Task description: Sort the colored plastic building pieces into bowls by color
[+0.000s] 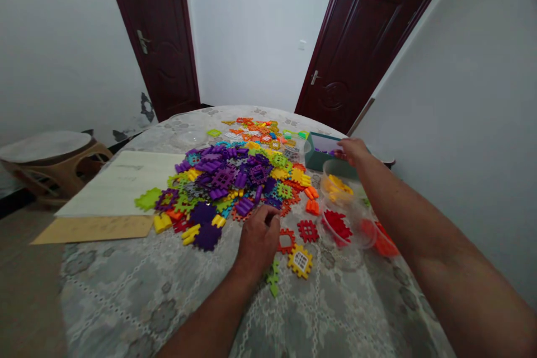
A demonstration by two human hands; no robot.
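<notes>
A heap of plastic interlocking tiles (235,179), purple, orange, yellow and green, covers the middle of a round table (138,291) with a lace cloth. My left hand (258,238) rests at the near edge of the heap, fingers curled down on the pieces; what it holds is hidden. My right hand (352,149) reaches to the teal box (321,151) at the far right, fingers closed over its rim, apparently on a purple piece. Clear bowls near my right forearm hold yellow pieces (335,185) and red pieces (338,225).
A white board (121,182) and a brown sheet (92,229) lie on the table's left. Loose tiles (301,260) sit near my left hand. A wooden stool (50,159) stands to the left. Two dark red doors (361,39) are behind the table.
</notes>
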